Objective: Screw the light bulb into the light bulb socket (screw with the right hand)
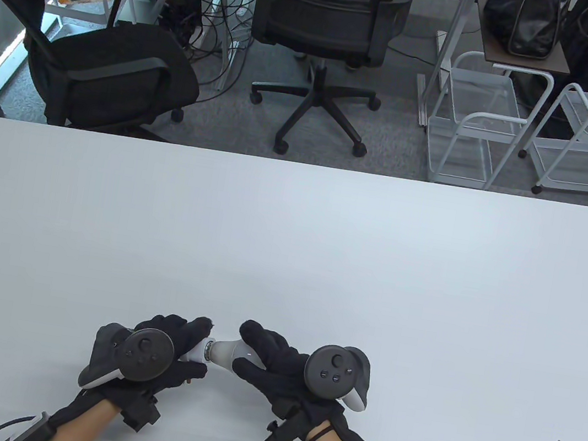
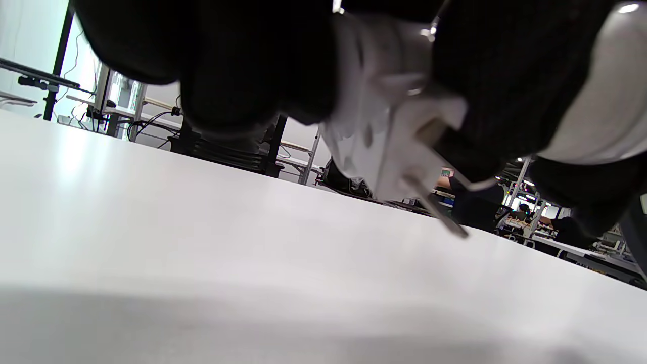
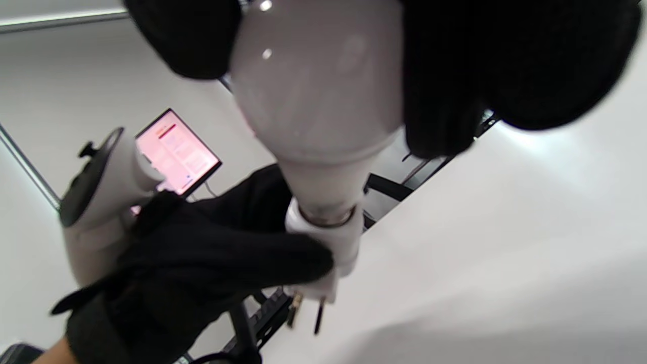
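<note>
A white light bulb (image 1: pixel 226 354) lies sideways just above the white table (image 1: pixel 289 253), its metal base set into a white plug-in socket (image 1: pixel 195 353). My left hand (image 1: pixel 185 345) grips the socket; its prongs show in the left wrist view (image 2: pixel 434 212). My right hand (image 1: pixel 251 350) grips the bulb's globe, seen large in the right wrist view (image 3: pixel 323 86), where the socket (image 3: pixel 333 242) sits at the bulb's neck with the left hand's fingers (image 3: pixel 227 268) around it. Both hands are near the table's front edge.
Beyond the table's far edge stand two black office chairs (image 1: pixel 318 29) (image 1: pixel 101 61) and white wire carts (image 1: pixel 475 132). A laptop screen (image 3: pixel 177 151) shows behind in the right wrist view.
</note>
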Tool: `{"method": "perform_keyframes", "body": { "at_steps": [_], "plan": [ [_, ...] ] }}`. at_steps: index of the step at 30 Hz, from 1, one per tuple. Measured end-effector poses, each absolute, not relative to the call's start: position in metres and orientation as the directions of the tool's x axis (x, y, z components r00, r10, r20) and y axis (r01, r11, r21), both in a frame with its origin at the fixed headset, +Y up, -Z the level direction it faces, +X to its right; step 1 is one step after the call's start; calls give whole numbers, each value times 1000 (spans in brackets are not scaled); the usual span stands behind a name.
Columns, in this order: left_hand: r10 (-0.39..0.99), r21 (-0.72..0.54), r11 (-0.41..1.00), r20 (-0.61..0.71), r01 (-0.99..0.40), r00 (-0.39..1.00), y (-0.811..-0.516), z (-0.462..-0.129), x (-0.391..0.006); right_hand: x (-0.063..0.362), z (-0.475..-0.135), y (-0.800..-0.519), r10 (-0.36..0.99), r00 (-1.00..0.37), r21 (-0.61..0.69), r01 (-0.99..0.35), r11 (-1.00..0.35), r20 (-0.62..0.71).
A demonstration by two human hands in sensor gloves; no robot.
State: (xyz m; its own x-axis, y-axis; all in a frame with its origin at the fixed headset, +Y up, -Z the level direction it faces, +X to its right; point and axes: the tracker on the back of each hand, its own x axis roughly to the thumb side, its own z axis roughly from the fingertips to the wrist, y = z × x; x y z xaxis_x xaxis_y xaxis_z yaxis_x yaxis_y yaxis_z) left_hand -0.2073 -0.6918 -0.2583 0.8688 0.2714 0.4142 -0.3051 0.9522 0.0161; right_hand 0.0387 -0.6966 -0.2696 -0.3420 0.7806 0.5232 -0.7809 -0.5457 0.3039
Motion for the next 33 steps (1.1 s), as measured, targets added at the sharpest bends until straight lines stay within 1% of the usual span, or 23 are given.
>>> {"method": "perform_keyframes", "body": {
  "at_steps": [1,3,5,8,11,12,15,18,21,23,26,30,32,33],
  "plan": [
    [262,24,954,417,-299,870,-691,-258,-207,39,-270,-698,793,-336,309,-788,-532,509],
    [258,34,954,414,-298,873,-691,-258,-207,41,-271,-700,840,-269,385,-794,-470,472],
    [272,35,949,410,-314,871,-690,-258,-209,42,-271,-702,862,-243,397,-809,-432,444],
    [277,45,946,405,-322,871,-690,-258,-209,43,-271,-701,858,-260,350,-831,-432,444],
    [281,38,945,409,-324,868,-690,-258,-209,44,-270,-700,830,-294,294,-836,-464,474],
    [284,37,944,411,-327,867,-690,-258,-209,44,-270,-700,838,-279,289,-848,-444,470],
    [249,62,952,411,-300,877,-689,-257,-208,44,-271,-702,878,-215,370,-845,-387,428],
    [251,58,952,417,-301,874,-690,-257,-208,45,-273,-703,881,-222,357,-851,-384,418],
    [250,60,951,420,-302,872,-690,-256,-207,48,-272,-703,873,-248,287,-876,-388,420],
    [249,66,951,418,-302,874,-689,-256,-207,48,-272,-704,882,-222,308,-878,-366,415],
    [239,72,953,413,-293,879,-690,-257,-208,46,-272,-705,908,-184,396,-854,-338,378],
    [233,67,956,418,-285,878,-690,-256,-207,46,-273,-706,909,-197,369,-866,-337,368],
    [236,61,956,421,-287,876,-691,-256,-206,48,-273,-705,898,-222,312,-883,-350,380],
    [245,57,954,420,-295,874,-691,-256,-206,48,-273,-705,894,-232,305,-882,-360,384]
  ]
}}
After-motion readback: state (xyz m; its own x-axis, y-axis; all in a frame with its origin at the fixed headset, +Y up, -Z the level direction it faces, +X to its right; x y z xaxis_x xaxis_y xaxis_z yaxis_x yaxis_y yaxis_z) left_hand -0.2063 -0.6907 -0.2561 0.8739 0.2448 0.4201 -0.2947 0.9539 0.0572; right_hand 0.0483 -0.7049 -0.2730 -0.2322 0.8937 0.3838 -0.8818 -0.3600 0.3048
